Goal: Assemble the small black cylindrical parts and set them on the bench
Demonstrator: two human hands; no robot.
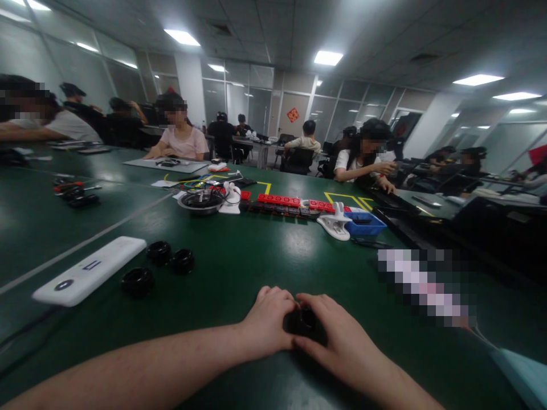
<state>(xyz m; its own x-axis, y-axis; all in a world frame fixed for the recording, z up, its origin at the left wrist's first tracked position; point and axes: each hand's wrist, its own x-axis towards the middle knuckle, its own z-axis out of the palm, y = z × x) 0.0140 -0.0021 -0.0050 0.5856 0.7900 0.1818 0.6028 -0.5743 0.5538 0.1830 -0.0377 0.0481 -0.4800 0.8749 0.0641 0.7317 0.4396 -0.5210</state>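
Both of my hands meet low over the green table. My left hand has its fingers curled at the left side of a small black ring-shaped piece. My right hand closes round the same piece from the right, thumb and fingers on either side. Much of the piece is hidden by my fingers. To the left lie three similar thick black rings that look like rolls or small tyres. Beside them rests a long white box with a dark round mark on top.
Across the middle stand a metal bowl with black items, red strips, a white clamp-like base and a blue bin. Tools lie far left. A blurred pinkish item is on the right. Several people sit around.
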